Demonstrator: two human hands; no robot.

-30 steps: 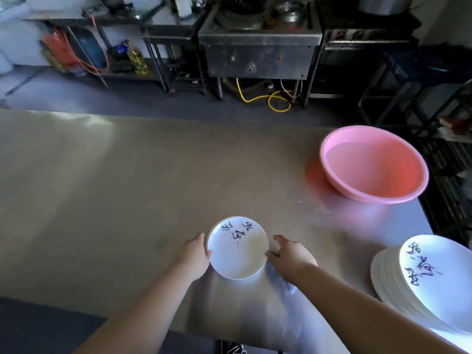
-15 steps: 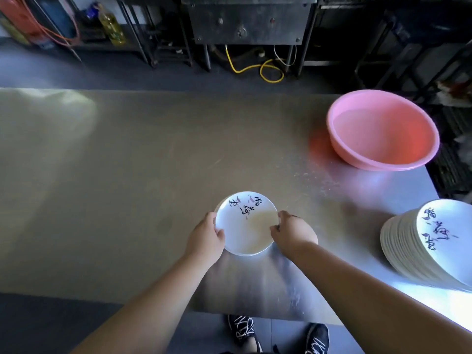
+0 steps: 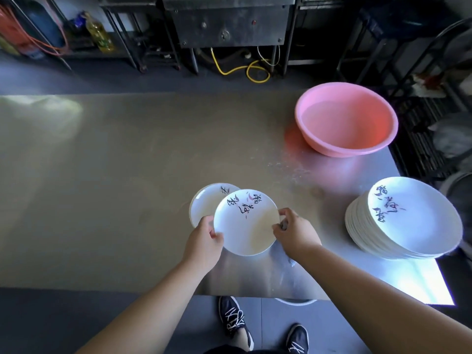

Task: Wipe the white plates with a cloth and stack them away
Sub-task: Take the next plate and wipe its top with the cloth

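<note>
A small white plate with black and red brush writing is lifted near the table's front edge. My left hand grips its left rim, and my right hand pinches its right rim, with a scrap of cloth seemingly bunched under those fingers. Beneath it and slightly to the left lies a second white plate flat on the steel table. At the right edge stands a tall stack of larger white plates bearing the same writing.
A pink plastic basin holding water sits at the far right of the table. Beyond the table are a steel cooker, a yellow hose, an oil bottle and metal racks. My shoes show below the table's front edge.
The top plate has come up off the lower one and shifted right, uncovering the plate under it. The camera has tilted further down.
</note>
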